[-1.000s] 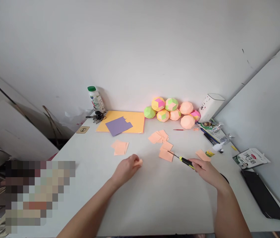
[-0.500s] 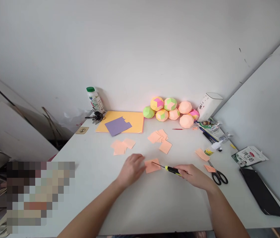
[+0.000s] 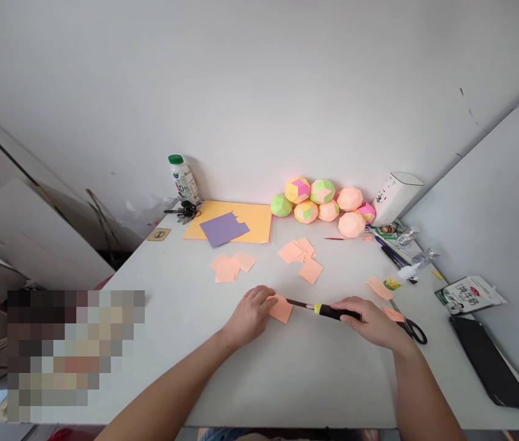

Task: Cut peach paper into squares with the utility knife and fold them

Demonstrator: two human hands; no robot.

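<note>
My left hand (image 3: 250, 313) pinches the left edge of a small peach paper piece (image 3: 281, 310), its fingers closed on it low over the table. My right hand (image 3: 364, 315) is wrapped round the black and yellow handle of a utility knife (image 3: 330, 311). Its long, dark blade points left, and the tip lies at the paper's upper right edge; whether it touches is too small to tell. Beyond the hands lie two loose groups of peach paper pieces, one group (image 3: 229, 267) to the left and another (image 3: 296, 251) nearer the middle.
Several faceted paper balls (image 3: 322, 192) stand against the wall. A purple sheet (image 3: 223, 229) lies on a yellow sheet (image 3: 259, 223). Black-handled scissors (image 3: 418, 332), a glue bottle (image 3: 392, 282), pens (image 3: 392, 256) and a black case (image 3: 489, 361) lie right. A bottle (image 3: 184, 180) and keys (image 3: 188, 210) stand back left.
My left hand has moved right and closed on the paper's edge; the paper has turned. The knife has shifted slightly right, its blade now at the paper's edge instead of across it.
</note>
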